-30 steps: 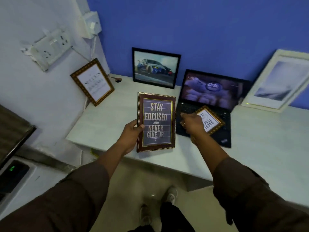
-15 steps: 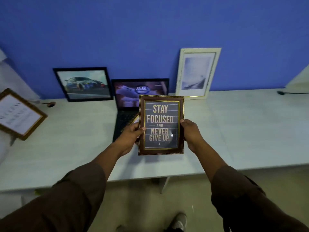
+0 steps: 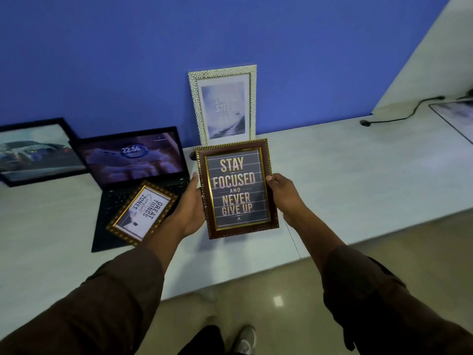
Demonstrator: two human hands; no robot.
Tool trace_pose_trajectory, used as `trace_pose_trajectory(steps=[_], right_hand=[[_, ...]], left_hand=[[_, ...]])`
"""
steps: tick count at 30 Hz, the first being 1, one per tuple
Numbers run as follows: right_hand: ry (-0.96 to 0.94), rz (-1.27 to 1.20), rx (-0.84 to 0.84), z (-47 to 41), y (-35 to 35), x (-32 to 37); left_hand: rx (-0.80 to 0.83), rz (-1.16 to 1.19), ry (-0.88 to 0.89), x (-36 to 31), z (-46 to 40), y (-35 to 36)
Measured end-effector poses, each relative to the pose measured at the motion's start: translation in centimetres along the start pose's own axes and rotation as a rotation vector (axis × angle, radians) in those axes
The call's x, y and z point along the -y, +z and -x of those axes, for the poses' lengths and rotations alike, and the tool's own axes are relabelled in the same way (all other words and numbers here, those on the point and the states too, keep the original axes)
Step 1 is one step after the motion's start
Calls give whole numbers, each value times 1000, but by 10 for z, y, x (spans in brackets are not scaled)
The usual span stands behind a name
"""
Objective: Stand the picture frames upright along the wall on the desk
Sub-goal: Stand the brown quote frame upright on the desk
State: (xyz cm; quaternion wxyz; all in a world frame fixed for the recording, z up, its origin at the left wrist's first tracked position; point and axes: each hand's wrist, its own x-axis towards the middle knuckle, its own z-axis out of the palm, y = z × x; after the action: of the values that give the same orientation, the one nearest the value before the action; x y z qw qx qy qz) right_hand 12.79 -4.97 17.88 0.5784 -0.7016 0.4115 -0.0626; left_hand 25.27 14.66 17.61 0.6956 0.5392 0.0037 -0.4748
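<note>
A brown and gold frame reading "Stay focused and never give up" (image 3: 236, 188) is held above the white desk (image 3: 358, 180), facing me. My left hand (image 3: 189, 206) grips its left edge and my right hand (image 3: 282, 196) grips its right edge. Behind it a white frame (image 3: 224, 105) stands upright against the blue wall. A small gold frame reading "Great things" (image 3: 142, 212) lies flat on the laptop's keyboard. A black frame with a car picture (image 3: 35, 152) leans against the wall at the far left.
An open black laptop (image 3: 133, 160) sits on the desk left of the held frame, its screen lit. A black cable (image 3: 399, 112) runs along the desk at the far right, beside a flat framed sheet (image 3: 458, 116). The desk's front edge runs below my hands.
My view has swung right and closer to the desk. My right hand joined the left on the frame a second ago, and the frame now sits in front of the white frame.
</note>
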Motion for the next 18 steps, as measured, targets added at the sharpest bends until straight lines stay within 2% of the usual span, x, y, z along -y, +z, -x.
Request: trace_pose_trajectory(steps=[6,12,18], right_hand=[[-58,119,25,-36,-18,-10],[-96,335,58,-98,-30,-15],[-117,359,122,-147,-29,-22]], left_hand=[[-146,-10,-48,-7,-55,12],[-196,-103,-77,-20,-120,16],[-262,-117,-121,-29,-184,2]])
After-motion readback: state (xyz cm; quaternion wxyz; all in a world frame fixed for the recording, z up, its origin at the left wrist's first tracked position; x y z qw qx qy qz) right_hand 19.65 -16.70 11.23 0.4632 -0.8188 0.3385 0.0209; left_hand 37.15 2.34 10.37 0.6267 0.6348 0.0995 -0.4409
